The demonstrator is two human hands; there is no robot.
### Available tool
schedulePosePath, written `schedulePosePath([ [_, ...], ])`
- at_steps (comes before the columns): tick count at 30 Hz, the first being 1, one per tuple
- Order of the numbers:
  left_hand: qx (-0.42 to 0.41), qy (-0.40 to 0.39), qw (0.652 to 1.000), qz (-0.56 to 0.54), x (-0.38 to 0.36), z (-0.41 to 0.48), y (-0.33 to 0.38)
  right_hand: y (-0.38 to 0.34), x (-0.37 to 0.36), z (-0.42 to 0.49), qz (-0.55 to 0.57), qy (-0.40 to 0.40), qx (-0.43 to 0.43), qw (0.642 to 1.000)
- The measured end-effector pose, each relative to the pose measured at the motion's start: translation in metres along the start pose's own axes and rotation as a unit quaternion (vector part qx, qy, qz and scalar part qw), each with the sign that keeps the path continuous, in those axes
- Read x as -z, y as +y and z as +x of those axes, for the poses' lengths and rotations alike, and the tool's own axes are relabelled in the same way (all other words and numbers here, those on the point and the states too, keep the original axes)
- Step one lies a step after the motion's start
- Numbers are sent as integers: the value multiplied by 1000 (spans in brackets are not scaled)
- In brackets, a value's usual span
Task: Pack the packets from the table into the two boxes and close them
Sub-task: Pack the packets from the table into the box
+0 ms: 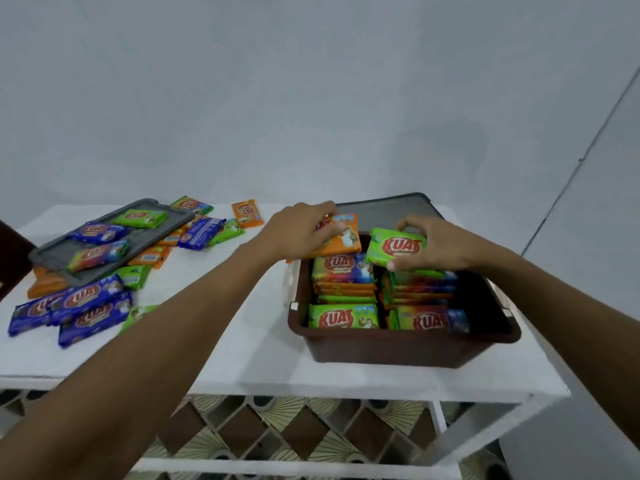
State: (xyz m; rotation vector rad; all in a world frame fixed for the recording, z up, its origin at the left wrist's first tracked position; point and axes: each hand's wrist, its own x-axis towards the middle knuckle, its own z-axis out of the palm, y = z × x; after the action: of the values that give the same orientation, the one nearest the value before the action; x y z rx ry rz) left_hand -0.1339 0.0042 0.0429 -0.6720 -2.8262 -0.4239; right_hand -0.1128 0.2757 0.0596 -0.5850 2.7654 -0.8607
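Brown box (398, 348) holds stacked packets (343, 271); more packets (83, 303) lie loose leftward.

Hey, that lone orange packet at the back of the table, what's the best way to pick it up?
The orange packet lies flat, clear of the others. Probably come from above and pinch across its two long edges near the middle; the free space around it leaves room for fingers on both sides.

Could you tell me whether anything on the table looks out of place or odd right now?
Yes: the grey lid at the left lies tilted on loose packets, with three more packets on top of it, so it cannot close a box yet.
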Motion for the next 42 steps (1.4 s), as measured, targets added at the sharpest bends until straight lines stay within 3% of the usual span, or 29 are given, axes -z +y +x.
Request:
schedulePosePath([
  [5, -32, -115, 993, 15, -22, -24, 45, 19, -4, -37, -121, -65, 38, 990],
  [9, -29, -197, 972, 126, -40, -42, 62, 41, -17, -48, -233, -88, 29, 968],
  [15, -50, -183, 976, 111, -39, -51, 60, 49, -32, -58, -289, 15, 60, 955],
  [29, -28, -195, 977, 81, -32, -56, 61, 50, -34, -62, -232, 10, 34, 972],
  [42, -25, -146, 987, 56, -38, -54, 59, 50, -36, -60, -227, 32, 36, 973],
])
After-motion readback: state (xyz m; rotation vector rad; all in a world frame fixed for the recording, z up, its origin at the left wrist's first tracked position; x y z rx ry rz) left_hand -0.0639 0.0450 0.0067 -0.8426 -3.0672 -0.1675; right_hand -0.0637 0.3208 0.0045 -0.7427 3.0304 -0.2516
